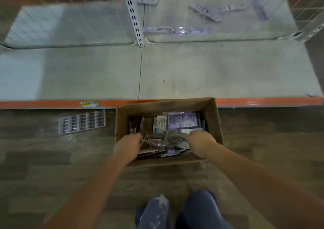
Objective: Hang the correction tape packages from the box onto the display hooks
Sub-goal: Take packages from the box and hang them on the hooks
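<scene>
Both hands are reaching into the box (213, 123) to gather correction tape packages (182, 122)

The left hand (128, 145) is dipping in at the near-left corner and the right hand (200, 141) at the near-right; fingertips are buried among the packs and blurred, so I cannot tell whether either is gripping anything. The packages are lying loose in a jumble between and just beyond the hands, most flat, their long axes pointing every which way. The picking-up step looks under way; next, I judge, a pack needs pinching, lifting clear and turning so its hang hole is meeting a display hook (177, 30) well beyond the hands, above the shelf (228, 70)
</scene>
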`<move>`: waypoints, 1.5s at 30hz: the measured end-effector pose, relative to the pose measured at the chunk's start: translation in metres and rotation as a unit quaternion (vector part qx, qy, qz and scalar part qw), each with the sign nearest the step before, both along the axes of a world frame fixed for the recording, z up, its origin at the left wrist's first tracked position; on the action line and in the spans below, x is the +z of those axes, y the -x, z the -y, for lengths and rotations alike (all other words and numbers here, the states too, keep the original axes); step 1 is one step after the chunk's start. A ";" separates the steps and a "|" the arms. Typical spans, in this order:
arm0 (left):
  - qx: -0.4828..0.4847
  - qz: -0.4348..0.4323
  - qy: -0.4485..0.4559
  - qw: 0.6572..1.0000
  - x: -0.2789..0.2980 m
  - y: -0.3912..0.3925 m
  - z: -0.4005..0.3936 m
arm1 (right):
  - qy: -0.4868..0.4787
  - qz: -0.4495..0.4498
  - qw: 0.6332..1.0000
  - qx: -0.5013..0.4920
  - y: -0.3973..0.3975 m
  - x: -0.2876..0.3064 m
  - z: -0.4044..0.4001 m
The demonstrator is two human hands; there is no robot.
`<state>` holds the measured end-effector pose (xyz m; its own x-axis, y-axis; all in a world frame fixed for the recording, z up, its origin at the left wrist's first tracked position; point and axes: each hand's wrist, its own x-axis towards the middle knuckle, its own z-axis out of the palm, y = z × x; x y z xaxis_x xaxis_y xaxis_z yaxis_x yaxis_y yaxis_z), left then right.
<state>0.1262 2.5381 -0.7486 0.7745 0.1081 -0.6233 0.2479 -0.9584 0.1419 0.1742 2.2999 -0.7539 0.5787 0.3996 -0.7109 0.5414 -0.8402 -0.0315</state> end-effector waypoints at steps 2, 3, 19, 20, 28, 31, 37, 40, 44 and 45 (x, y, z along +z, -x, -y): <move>-0.009 0.018 -0.013 1.000 -0.034 -0.018 -0.007 | -0.005 0.000 1.000 -0.019 -0.006 -0.044 -0.002; -0.022 0.026 -0.017 0.999 -0.050 -0.028 -0.010 | -0.007 -0.002 1.000 -0.027 -0.010 -0.064 -0.003; -0.021 -0.094 0.080 0.992 -0.149 -0.082 -0.020 | -0.085 -0.034 0.994 -0.057 -0.052 -0.210 -0.003; 0.040 -0.090 0.112 0.989 -0.149 -0.081 -0.019 | -0.088 -0.038 0.993 -0.062 -0.051 -0.210 -0.003; 0.070 -0.220 0.064 0.971 -0.152 -0.074 -0.015 | -0.071 -0.051 0.995 -0.057 -0.048 -0.209 -0.004; -0.024 -0.238 -0.028 0.971 -0.143 -0.068 -0.007 | -0.092 -0.065 0.990 -0.080 -0.048 -0.205 -0.003; -0.045 -0.200 -0.033 0.978 -0.136 -0.061 -0.025 | -0.139 -0.120 0.972 -0.146 -0.057 -0.190 0.006; 0.015 -0.155 0.030 0.987 -0.128 -0.063 -0.040 | -0.141 -0.133 0.968 -0.159 -0.065 -0.178 0.008; 0.098 -0.059 0.147 0.982 -0.114 -0.068 -0.042 | -0.122 -0.156 0.958 -0.206 -0.075 -0.157 0.007; 0.127 -0.043 0.191 0.972 -0.110 -0.069 -0.040 | -0.124 -0.168 0.951 -0.229 -0.076 -0.153 0.008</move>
